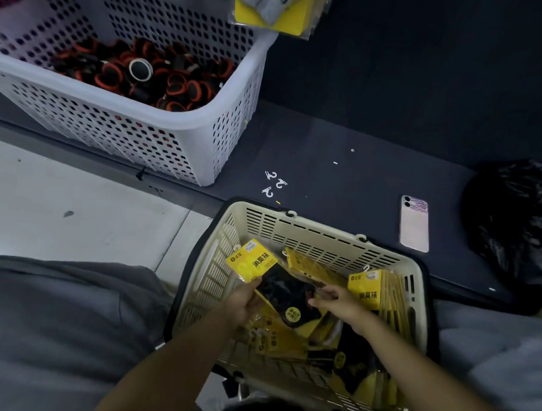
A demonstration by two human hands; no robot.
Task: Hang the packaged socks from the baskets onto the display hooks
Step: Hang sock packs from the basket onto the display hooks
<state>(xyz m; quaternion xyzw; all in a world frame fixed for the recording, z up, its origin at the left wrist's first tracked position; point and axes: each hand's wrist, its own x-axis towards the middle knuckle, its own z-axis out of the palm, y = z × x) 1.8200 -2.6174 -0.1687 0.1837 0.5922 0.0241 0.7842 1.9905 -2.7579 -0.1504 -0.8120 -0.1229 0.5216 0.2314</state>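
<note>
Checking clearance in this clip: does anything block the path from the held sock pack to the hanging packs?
Nothing visible does. The left hand and right hand hold the sock pack over the cream basket; the way up to the hanging packs is open, the white basket off to the left. The hooks themselves are unseen.

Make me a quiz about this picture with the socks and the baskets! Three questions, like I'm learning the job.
1. True or false: the phone lies on the dark shelf.
2. What fills the white basket? A) socks B) black-and-orange round things C) phones
3. Fill the gap: the left hand and right hand hold one sock pack over the ___ basket.
Key: 1 true; 2 B; 3 cream, the cream basket.
</note>
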